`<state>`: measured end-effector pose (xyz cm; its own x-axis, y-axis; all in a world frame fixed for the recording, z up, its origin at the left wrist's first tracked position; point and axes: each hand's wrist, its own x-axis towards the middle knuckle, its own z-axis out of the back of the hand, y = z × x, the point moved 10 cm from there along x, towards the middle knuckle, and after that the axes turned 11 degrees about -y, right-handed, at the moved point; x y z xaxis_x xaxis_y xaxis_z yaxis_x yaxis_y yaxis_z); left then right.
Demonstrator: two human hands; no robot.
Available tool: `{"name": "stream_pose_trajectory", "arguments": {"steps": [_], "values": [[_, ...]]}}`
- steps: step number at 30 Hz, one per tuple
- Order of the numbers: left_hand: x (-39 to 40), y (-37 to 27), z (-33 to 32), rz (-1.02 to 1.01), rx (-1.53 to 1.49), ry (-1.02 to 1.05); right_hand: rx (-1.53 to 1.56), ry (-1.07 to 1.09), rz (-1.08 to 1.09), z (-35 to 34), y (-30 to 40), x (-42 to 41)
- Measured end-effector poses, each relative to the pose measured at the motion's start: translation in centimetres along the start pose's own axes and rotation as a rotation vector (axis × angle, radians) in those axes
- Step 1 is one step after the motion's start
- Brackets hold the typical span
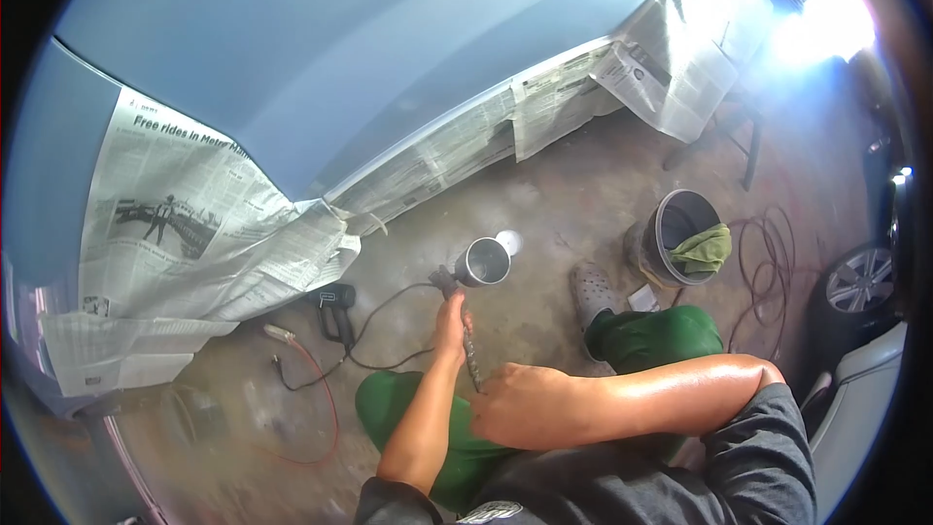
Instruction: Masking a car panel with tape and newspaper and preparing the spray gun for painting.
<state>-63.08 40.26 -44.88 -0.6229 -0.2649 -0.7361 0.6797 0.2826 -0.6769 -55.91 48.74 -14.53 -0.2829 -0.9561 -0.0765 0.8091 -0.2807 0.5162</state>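
Note:
In front of my knees, my left hand [453, 324] is closed around a dark, stained tool [442, 280] that looks like a paint spray gun. An open metal cup [487, 262] sits beside the tool's head; I cannot tell whether the two are joined. From beneath the left palm a mottled, thin rod or hose end [472, 361] runs down towards me. My right hand [517, 406] is curled into a fist at its lower end, the fingertips partly hidden. A round white piece [511, 242], perhaps a lid, shows just beyond the cup.
Newspaper masking [175, 211] hangs along a blue-grey vehicle panel [350, 65]. A black heat gun [337, 312] and an orange cord [328, 386] lie on the floor at left. A bucket [656, 233] with a green cloth [703, 249], a coiled hose [765, 277] and a wheel [860, 281] are at right.

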Motion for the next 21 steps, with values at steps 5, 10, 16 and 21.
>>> {"name": "stream_pose_trajectory", "arguments": {"steps": [5, 10, 16, 21], "values": [[-0.3, -0.9, -0.8, -0.045, 0.026, 0.026, 0.018, 0.001, -0.014, 0.4, -0.2, -0.2], [0.3, -0.9, -0.5, -0.062, 0.007, 0.042, -0.038, -0.010, 0.000, 0.3, -0.2, 0.1], [0.2, -1.0, -0.6, -0.050, -0.005, 0.061, -0.013, -0.030, 0.005, -0.2, -0.5, 0.2], [0.1, -1.1, -0.5, -0.039, -0.012, 0.058, -0.008, -0.017, -0.003, -0.4, -0.6, 0.5]]}}
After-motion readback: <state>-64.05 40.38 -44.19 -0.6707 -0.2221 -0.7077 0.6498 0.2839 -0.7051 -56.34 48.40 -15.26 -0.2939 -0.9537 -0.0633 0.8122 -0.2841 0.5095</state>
